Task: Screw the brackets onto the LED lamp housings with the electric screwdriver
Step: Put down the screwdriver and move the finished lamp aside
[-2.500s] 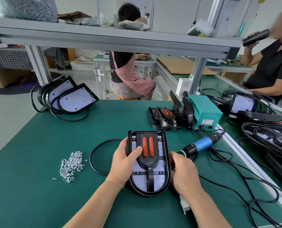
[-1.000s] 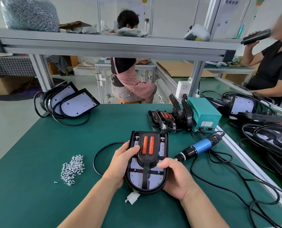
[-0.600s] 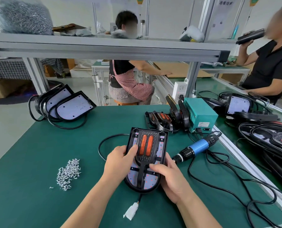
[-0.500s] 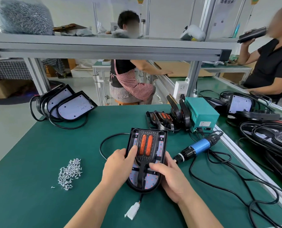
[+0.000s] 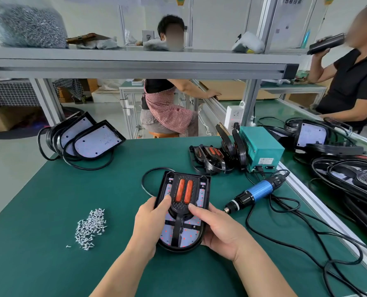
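Green-topped workbench (image 5: 49, 200) under aluminium shelf (image 5: 135, 58)

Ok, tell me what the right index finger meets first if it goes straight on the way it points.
The bracket on the lamp housing: the right hand's index fingertip lies against its raised body, below the orange strips. Past that, probably the left hand's thumb; depth is unclear.

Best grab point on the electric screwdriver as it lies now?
The blue barrel of the electric screwdriver, from above with the right hand: it lies flat on the mat, bit toward the lamp housing, cord trailing off the far end.
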